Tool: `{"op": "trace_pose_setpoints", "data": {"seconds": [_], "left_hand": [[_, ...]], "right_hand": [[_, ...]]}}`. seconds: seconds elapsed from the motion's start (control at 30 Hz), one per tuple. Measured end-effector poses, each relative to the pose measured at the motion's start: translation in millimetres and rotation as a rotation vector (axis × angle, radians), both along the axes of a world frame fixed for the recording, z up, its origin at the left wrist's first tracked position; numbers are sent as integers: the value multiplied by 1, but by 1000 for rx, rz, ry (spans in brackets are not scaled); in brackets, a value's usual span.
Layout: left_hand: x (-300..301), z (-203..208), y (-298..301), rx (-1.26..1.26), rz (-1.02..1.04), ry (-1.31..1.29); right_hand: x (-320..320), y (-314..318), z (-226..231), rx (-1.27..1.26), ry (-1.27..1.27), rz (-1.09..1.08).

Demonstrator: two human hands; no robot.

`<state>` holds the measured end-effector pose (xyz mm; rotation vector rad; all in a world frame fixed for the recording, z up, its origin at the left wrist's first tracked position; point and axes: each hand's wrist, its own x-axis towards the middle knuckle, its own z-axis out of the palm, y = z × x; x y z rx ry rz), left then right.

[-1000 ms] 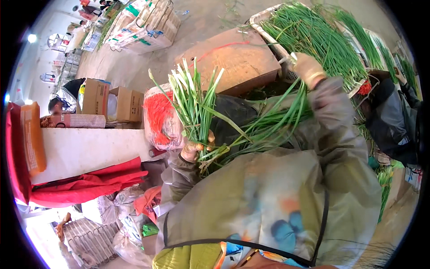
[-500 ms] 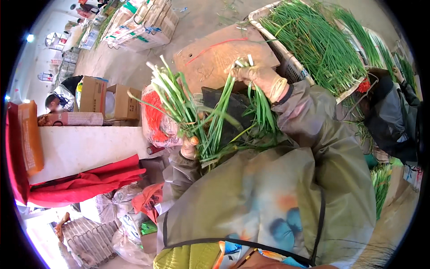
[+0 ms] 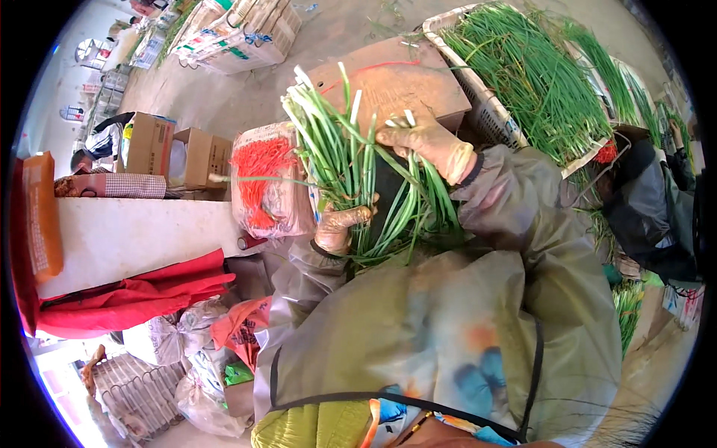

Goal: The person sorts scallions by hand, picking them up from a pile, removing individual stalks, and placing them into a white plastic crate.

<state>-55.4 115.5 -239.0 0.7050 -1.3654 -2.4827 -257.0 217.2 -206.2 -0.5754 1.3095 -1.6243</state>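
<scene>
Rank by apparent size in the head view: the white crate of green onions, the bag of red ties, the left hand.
1. White crate of green onions
2. Bag of red ties
3. Left hand
The wide lens makes true sizes unsure.

Brown cardboard boxes (image 3: 179, 149) at left centre; printed white cartons (image 3: 239, 33) at top; flat brown carton (image 3: 396, 82) upper centre; clear bag of orange bands (image 3: 265, 183) mid-frame; orange packet (image 3: 41, 216) far left.

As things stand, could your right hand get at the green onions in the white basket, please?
Probably yes: the right hand holds a few stalks just beside the white basket, and nothing covers its green onions.
</scene>
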Motion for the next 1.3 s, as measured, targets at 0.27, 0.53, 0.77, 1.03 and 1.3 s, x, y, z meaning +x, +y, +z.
{"op": "trace_pose_setpoints", "data": {"seconds": [0.27, 0.53, 0.77, 1.03, 1.3], "left_hand": [[-2, 11, 1, 86, 3, 30], [24, -29, -21, 178, 17, -48], [25, -37, -16, 193, -19, -22], [6, 27, -12, -156, -149, 272], [58, -9, -64, -64, 112, 152]], "right_hand": [[-11, 2, 11, 164, 493, 55], [-66, 51, 8, 211, 487, -122], [-23, 25, 21, 176, 346, -130], [-49, 17, 24, -241, 109, -245], [-133, 75, 88, -48, 668, -509]]}}
